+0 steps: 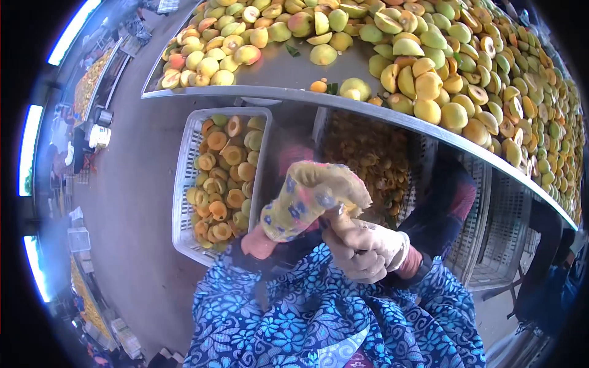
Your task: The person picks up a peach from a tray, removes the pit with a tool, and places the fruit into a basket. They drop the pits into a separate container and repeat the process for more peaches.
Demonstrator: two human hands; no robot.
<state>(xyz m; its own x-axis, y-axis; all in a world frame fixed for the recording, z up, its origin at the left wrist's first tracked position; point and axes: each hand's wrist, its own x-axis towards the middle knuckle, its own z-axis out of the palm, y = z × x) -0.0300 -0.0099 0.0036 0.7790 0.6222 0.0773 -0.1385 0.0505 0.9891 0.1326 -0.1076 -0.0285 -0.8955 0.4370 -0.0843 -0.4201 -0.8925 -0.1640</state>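
In front of my lap the two gloved hands meet. My left hand [316, 193], in a yellowish glove with a blue flower-patterned cuff, is curled over with its fingers bent down; whatever it holds is hidden. Just below and to the right, my right hand [368, 248] in a pale glove is closed in a fist, its thumb side touching or nearly touching the left fingers. What sits inside that fist cannot be made out. Beyond the hands, halved yellow-green stone fruit [427, 86], like peaches or apricots, lies piled on a metal table [264, 76].
A white plastic crate [179, 202] of orange-fleshed fruit halves stands on the floor at left. Under the table edge, another crate holds brownish scraps [368, 147]. Stacked pale crates [500, 227] stand at right. Other people and fruit tables [92, 80] show at far left.
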